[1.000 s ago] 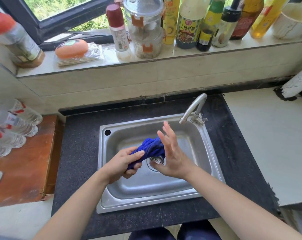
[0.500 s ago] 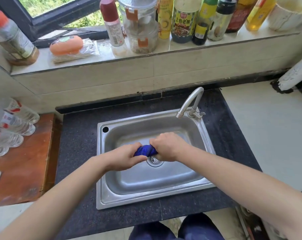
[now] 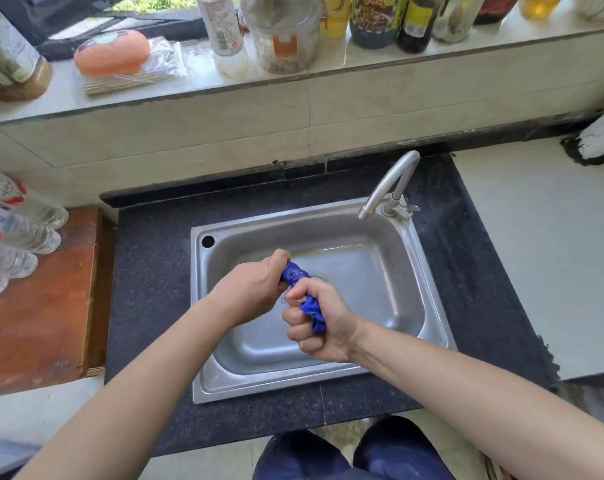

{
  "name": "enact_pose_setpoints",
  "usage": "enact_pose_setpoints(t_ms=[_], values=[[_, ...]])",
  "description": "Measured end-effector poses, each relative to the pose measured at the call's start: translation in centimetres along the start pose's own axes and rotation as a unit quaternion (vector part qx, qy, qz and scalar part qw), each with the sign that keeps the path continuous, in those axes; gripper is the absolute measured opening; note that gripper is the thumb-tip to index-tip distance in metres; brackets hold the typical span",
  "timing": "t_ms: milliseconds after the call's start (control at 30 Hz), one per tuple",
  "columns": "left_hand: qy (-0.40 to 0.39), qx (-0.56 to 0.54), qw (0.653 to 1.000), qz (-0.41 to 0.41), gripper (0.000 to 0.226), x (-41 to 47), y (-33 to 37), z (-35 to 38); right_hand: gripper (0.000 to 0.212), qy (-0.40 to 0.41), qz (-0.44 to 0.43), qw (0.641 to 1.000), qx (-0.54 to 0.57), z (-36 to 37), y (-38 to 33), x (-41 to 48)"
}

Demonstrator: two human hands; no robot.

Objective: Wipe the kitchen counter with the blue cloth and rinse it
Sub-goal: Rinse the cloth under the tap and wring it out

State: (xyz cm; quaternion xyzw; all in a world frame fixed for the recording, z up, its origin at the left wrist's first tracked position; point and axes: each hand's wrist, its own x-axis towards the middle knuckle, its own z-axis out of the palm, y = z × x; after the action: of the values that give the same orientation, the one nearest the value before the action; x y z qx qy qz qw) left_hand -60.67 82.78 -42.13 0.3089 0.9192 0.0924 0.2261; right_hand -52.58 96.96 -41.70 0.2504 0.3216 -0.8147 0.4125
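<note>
The blue cloth [image 3: 298, 274] is twisted into a tight rope over the middle of the steel sink [image 3: 380, 265]. My left hand [image 3: 255, 289] grips its far end, knuckles up. My right hand [image 3: 319, 322] is fisted around its near end, and a blue tuft shows between thumb and palm. Most of the cloth is hidden inside the two fists. The hands nearly touch above the drain. The curved tap [image 3: 390, 185] stands at the sink's back right, and no water is seen running from it. The dark speckled counter [image 3: 148, 278] surrounds the sink.
A wooden board [image 3: 47, 306] with several clear plastic bottles [image 3: 20, 233] lies left of the counter. A pale surface [image 3: 543, 254] lies to the right. The tiled ledge [image 3: 293, 81] behind holds several bottles, jars and an orange-lidded pack [image 3: 113, 53].
My right hand went from open beside the cloth to shut on it. Both fists then turned against each other, and the cloth went from a loose bunch to a tight twist.
</note>
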Motion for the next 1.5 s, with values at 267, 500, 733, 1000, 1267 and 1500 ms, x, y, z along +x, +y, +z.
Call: enact_pose_setpoints(t_ms=[267, 500, 733, 1000, 1267, 1500], values=[[0.041, -0.047, 0.998, -0.005, 0.027, 0.0, -0.6, 1.2, 0.025, 0.133, -0.071, 0.957, -0.249, -1.5, -1.2, 0.2], [0.037, -0.199, 0.975, -0.091, 0.033, -0.9, -1.7, 2.1, 0.013, 0.240, -0.222, 0.684, -0.652, -5.7, -2.9, 1.7], [-0.044, -0.570, 0.801, -0.176, 0.034, -2.9, -0.6, 1.2, 0.047, 0.238, -0.391, 0.667, -0.587, -7.2, -2.2, 2.0], [-0.075, -0.689, 0.707, -0.140, 0.040, -4.7, -0.6, 0.1, 0.058, 0.223, -0.441, 0.636, -0.593, -5.2, -2.4, 0.5], [-0.152, -0.590, 0.789, -0.079, 0.039, -5.3, -1.1, -2.4, 0.060, 0.229, -0.474, 0.514, -0.677, -2.9, -2.8, -0.7], [0.063, -0.173, 0.983, 0.017, 0.027, -4.5, -2.5, 0.5, 0.030, 0.298, -0.320, 0.644, -0.627, -1.5, -0.2, 0.2]])
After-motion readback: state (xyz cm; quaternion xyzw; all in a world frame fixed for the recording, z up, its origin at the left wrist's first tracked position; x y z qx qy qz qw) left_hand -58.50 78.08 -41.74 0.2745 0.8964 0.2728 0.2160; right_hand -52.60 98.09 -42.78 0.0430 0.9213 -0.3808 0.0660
